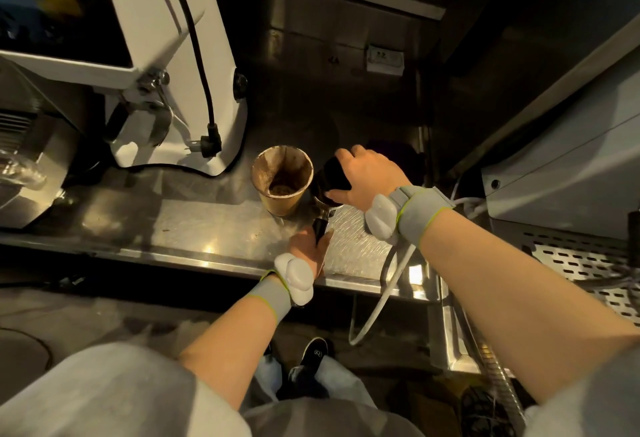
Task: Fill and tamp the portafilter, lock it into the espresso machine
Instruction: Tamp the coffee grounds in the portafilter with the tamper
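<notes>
Stainless steel runs under everything here: the counter (194,225) carries your work, and the portafilter (325,202) rests on it near the front edge, a little right of centre. Your left hand (310,246) is clenched around the black portafilter handle (320,227), which points back toward you at about 6 o'clock from the basket. Your right hand (367,177) is wrapped over a dark tamper (334,175) that sits on top of the portafilter basket, fingers curled across its head and thumb along the rim nearest you. Just beside the basket, at 9 o'clock from it, stands a brown paper cup (282,183), upright, its inside dusted with coffee and a small heap of grounds at the bottom. At 10 o'clock from the cup the white grinder (166,55) rises from the counter, a black cable (201,66) trailing down its side and along its foot. At 3 o'clock from your right wrist, the espresso machine (568,173) and its perforated drip tray (588,274) sit well apart from the portafilter. Both wrists wear grey bands (415,215) with white pods.
</notes>
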### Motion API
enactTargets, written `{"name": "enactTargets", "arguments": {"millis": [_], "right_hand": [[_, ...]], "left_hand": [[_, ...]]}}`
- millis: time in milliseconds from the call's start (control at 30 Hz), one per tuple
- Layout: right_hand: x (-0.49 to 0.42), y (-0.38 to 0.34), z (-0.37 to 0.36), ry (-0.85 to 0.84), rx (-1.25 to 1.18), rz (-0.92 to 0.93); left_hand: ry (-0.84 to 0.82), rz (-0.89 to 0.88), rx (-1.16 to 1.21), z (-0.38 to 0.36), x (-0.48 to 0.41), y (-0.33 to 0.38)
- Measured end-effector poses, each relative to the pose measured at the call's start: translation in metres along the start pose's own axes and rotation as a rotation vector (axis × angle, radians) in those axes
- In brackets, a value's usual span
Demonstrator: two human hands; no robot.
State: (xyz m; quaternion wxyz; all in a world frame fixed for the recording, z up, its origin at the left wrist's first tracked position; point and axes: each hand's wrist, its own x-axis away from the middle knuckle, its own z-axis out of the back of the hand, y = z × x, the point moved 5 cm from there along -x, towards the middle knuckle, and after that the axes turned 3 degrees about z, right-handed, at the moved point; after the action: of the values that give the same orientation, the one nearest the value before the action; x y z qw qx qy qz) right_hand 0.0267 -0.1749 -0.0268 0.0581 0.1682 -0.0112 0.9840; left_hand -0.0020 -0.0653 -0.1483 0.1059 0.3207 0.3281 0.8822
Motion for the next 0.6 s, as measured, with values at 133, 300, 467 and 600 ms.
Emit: {"name": "enactTargets", "arguments": {"millis": [133,300,467,600], "right_hand": [[-0.002,-0.007,0.001,0.013,0.034,0.019],[-0.001,-0.014,-0.003,0.029,0.096,0.011],[-0.003,-0.015,-0.008,0.017,0.143,-0.031],[-0.007,-0.016,-0.01,-0.009,0.152,-0.08]], "left_hand": [[-0.023,0.039,-0.071,-0.001,-0.002,0.001],[-0.043,0.035,-0.004,-0.002,-0.003,-0.001],[-0.028,0.02,-0.04,-0.001,-0.001,0.002],[-0.017,-0.005,-0.095,0.0,0.0,0.005]]}}
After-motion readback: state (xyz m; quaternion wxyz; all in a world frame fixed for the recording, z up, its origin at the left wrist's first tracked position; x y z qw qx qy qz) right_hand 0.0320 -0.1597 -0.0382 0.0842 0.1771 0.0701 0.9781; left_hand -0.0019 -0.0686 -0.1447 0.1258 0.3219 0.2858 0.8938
